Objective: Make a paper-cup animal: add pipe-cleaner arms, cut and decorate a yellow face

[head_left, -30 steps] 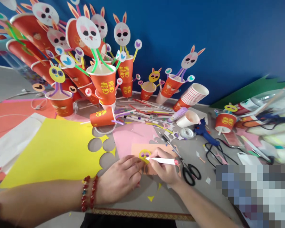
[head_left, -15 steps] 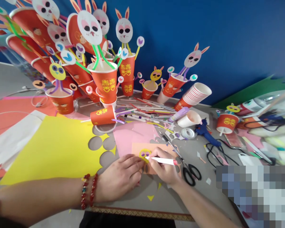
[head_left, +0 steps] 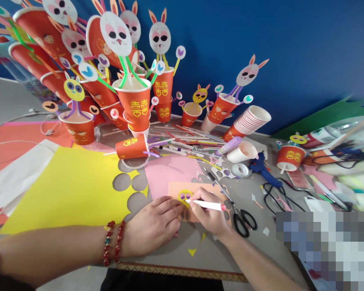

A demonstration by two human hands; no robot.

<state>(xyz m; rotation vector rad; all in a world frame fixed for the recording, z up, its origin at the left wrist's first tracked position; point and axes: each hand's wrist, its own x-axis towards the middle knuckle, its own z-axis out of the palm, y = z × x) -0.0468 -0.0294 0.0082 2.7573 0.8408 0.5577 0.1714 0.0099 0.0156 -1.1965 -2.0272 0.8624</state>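
My right hand (head_left: 210,216) grips a white marker (head_left: 210,205) with a red end, its tip on a yellow paper disc (head_left: 183,193). Two purple eye shapes are drawn on that disc. Beneath it lies an orange paper sheet (head_left: 174,189) with cut-out holes. My left hand (head_left: 157,224) rests flat, fingers stretched out, fingertips touching the disc's lower left edge. Part of the disc is hidden by both hands. Black-handled scissors (head_left: 245,222) lie just right of my right hand.
Yellow paper (head_left: 69,186) with round holes covers the left side. Red paper cups (head_left: 135,105) with rabbit-face figures stand at the back. Pens and straws (head_left: 185,141) are heaped centrally. A blue glue gun (head_left: 265,171), tape roll (head_left: 240,170) and stacked cups (head_left: 250,121) are to the right.
My hands, the marker and the disc stay in nearly the same place. The view has shifted very slightly.
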